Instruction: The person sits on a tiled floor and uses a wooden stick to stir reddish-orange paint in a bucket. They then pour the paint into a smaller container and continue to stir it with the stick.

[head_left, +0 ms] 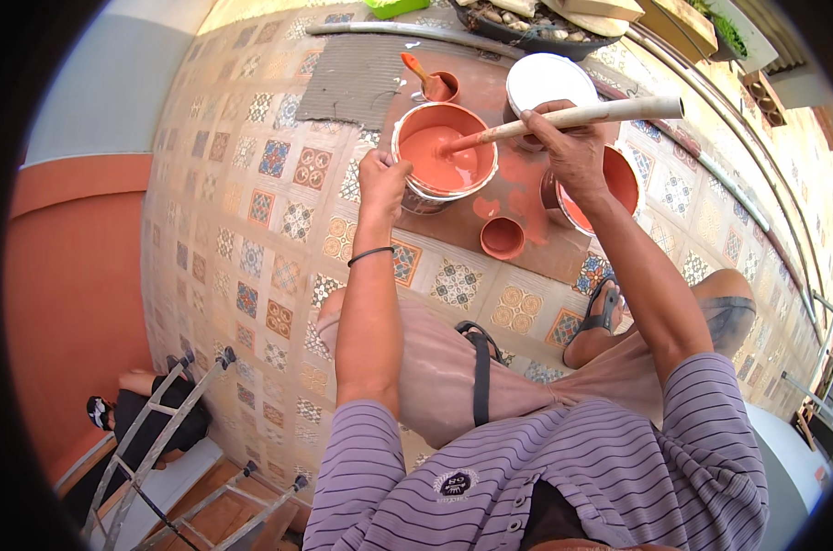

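My left hand point(384, 184) grips the rim of a bucket point(416, 193) filled with orange-red paint point(435, 156). My right hand point(568, 147) is closed on a pale pipe point(637, 107), whose orange-coated end dips into that paint. Right of my right hand sits another bucket point(623, 179), red-orange inside. A white lid or bucket top point(550, 78) lies beyond them. A small orange cup point(503, 237) stands nearer me, and an orange-handled brush point(418, 69) rests in another small pot point(444, 90) at the back.
A paint-smeared brown board point(476, 216) lies on the patterned tile floor point(283, 230), beside a grey sheet point(347, 78). A planter point(517, 23) and long pipes border the back and right. At lower left, another person point(168, 422) is near an aluminium ladder point(150, 441) and an orange wall point(77, 275).
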### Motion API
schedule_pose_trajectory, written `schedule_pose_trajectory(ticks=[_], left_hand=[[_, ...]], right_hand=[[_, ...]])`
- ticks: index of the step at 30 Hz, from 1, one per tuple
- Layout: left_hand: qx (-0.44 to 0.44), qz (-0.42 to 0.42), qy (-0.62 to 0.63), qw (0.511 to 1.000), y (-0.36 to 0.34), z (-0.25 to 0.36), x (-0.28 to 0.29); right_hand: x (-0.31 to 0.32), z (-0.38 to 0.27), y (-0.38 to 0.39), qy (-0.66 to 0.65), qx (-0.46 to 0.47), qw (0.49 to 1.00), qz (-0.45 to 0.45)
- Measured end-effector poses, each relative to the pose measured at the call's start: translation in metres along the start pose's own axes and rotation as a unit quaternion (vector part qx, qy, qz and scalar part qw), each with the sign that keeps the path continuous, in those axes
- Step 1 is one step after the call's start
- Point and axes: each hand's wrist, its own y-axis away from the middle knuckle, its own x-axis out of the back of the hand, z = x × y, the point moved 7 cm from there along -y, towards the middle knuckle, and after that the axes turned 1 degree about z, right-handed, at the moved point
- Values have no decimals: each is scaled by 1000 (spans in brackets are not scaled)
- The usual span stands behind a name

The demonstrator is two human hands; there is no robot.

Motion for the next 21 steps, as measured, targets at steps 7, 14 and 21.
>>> schedule_pose_trajectory(ticks=[7, 14, 21], left_hand=[[43, 52, 116, 991, -8, -7, -3], [47, 67, 97, 992, -26, -33, 13], [73, 74, 86, 991, -23, -51, 17]], right_hand=[[62, -39, -41, -102, 18, 987, 123], [102, -58, -76, -134, 9, 978, 160], [47, -56, -133, -74, 103, 986, 110]])
